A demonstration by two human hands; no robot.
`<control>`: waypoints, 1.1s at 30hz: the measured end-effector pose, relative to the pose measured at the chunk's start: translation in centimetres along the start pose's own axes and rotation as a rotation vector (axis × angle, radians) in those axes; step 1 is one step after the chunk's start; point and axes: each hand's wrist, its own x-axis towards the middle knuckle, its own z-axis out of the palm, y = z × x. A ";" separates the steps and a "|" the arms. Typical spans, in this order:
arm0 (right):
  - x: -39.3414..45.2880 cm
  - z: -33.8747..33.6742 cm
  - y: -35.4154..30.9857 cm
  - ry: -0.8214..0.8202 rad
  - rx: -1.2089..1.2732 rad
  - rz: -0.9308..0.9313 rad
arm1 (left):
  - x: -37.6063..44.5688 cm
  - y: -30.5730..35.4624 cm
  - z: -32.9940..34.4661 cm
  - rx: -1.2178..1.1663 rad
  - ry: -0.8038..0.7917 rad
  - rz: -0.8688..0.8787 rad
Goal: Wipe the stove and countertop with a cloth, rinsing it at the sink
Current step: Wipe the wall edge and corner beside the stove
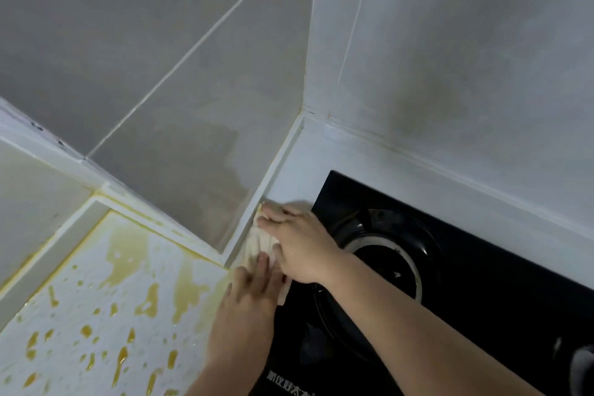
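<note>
A pale cream, crumpled soft cloth (262, 246) is pressed flat by both hands, left hand (249, 302) and right hand (299, 244), fingers extended, on the white bench (295, 170) strip beside the black glass stove (482, 283). Limp and probably damp, it is best bunched under the palm.

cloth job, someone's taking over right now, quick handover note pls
Left hand: open, fingers flat on the cloth.
Right hand: pressing the cloth into the gap between wall edge and stove.
Done: cannot tell; the strip beside the stove is being wiped.
Left: yellow spills on the countertop at left, untouched; the stove; rinsing. Sink not in view.
</note>
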 end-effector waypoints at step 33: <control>2.5 0.4 2.3 0.157 -0.142 0.310 | 5.2 0.7 -1.5 0.160 -0.040 0.037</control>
